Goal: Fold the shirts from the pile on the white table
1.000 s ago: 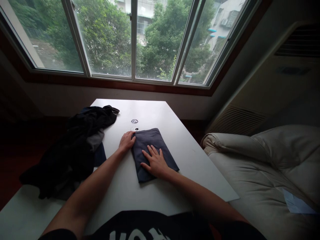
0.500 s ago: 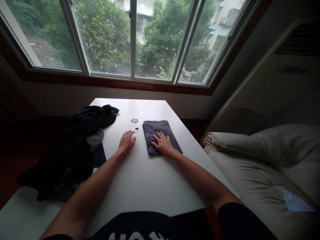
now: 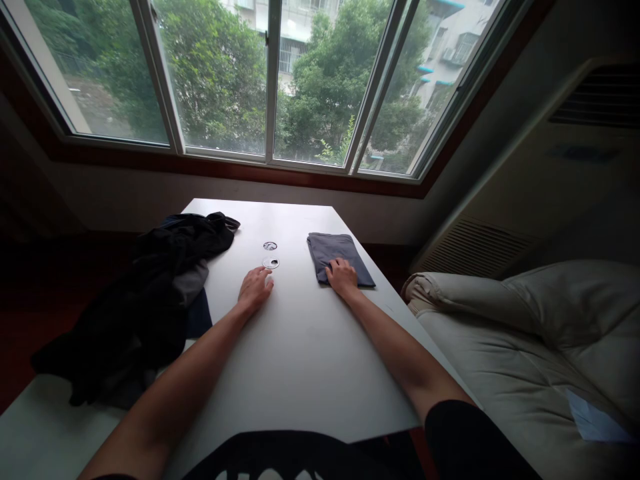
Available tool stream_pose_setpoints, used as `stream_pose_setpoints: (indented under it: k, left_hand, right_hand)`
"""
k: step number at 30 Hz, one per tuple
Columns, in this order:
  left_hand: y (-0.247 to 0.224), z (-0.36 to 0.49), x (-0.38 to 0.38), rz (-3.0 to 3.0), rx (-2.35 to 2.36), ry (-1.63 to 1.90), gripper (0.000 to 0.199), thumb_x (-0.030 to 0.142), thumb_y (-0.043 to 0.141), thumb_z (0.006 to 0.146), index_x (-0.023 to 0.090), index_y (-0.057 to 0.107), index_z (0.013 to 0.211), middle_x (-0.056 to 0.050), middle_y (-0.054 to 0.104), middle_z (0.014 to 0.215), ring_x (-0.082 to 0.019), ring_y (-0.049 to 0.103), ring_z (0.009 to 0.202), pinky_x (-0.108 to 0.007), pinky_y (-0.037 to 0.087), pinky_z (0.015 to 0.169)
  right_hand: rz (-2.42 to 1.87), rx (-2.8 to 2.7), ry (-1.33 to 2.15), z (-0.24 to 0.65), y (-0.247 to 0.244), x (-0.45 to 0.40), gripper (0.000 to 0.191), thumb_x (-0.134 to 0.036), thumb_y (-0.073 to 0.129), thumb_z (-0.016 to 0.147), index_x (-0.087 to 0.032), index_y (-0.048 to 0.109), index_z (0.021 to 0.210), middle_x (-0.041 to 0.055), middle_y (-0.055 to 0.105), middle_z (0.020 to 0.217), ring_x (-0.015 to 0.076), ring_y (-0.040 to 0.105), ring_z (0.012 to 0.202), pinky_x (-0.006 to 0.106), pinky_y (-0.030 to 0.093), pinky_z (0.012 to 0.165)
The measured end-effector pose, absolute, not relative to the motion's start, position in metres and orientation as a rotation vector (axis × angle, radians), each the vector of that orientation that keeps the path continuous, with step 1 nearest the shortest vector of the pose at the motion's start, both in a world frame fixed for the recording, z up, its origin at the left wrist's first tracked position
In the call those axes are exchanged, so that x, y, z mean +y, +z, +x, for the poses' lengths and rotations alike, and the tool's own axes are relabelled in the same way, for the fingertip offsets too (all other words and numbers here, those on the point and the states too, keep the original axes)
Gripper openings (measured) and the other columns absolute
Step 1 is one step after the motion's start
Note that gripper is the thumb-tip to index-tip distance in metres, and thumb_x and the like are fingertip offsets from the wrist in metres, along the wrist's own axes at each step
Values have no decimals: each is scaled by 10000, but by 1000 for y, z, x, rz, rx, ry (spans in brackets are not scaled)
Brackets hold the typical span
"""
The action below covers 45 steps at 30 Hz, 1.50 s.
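A folded dark grey cloth point(image 3: 334, 248) lies flat near the right edge of the white table point(image 3: 300, 360). On its near part rests my right hand point(image 3: 343, 275), fingers somewhat bent and apart, pressing from above without gripping. My left hand point(image 3: 255, 288) lies on the tabletop with its fingers spread and nothing in it. Just beyond its fingertips is a round white sticker point(image 3: 271, 263) with a dark spot, and behind that a second round patterned sticker point(image 3: 270, 246).
A heap of dark clothes point(image 3: 145, 300) covers the table's left side and hangs over its edge. To the right stands a light leather sofa point(image 3: 480, 340) with a pale sheet point(image 3: 597, 417) on it. Beyond the table are a window point(image 3: 225, 80) and a wall.
The folded cloth has shifted right and slightly away from me, with my right hand on it. That hand now covers less of the cloth. My left hand has stayed nearly in place.
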State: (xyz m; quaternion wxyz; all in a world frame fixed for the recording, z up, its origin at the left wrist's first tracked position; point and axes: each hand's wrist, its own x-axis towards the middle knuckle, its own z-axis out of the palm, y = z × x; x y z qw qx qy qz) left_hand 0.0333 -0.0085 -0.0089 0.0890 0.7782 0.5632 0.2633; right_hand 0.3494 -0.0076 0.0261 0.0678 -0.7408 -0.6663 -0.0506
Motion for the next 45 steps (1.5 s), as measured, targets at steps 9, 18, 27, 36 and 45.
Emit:
stream_pose_setpoints:
  k: [9,18,27,36,45]
  left_hand:
    - [-10,34,-9,2347,1662,762,358,314,525,985,211,698,1282,-113,607,1443,-299,527,1352,-443,384,1193]
    - [-9,34,-11,2372,1658,744,340,305,539,972,214,707,1253,-115,610,1434,-304,516,1357,-445,390,1180]
    - [-9,36,-11,2406,1662,740,317,287,570,968,218,697,1250,-108,612,1423,-295,517,1348,-441,388,1180]
    - [-6,39,-11,2412,1660,759,308,273,589,958,213,700,1239,-116,621,1400,-301,530,1331,-447,401,1168]
    - [-5,38,-12,2391,1656,757,311,273,586,959,220,709,1240,-117,614,1419,-304,520,1351,-445,400,1170]
  right_hand:
    - [-2441,-1926,281,350,2,-12,741,-702,220,1043,-336,195,1687,102,-16,1755,403,-18,1590,788,76,1151]
    - [-2465,-1971,333,382,8,47,712,-688,239,1049,-369,185,1683,90,-14,1758,385,-1,1596,779,71,1160]
    - [-2400,-2051,361,415,2,86,693,-658,276,1051,-374,198,1679,64,-20,1761,384,2,1598,776,58,1172]
    - [-2359,-2082,339,443,-3,120,712,-703,296,1028,-401,223,1668,38,-3,1762,380,30,1599,789,62,1170]
    - [-2312,-2004,179,436,-15,108,664,-641,209,1068,-363,246,1669,48,33,1761,320,8,1608,731,49,1212]
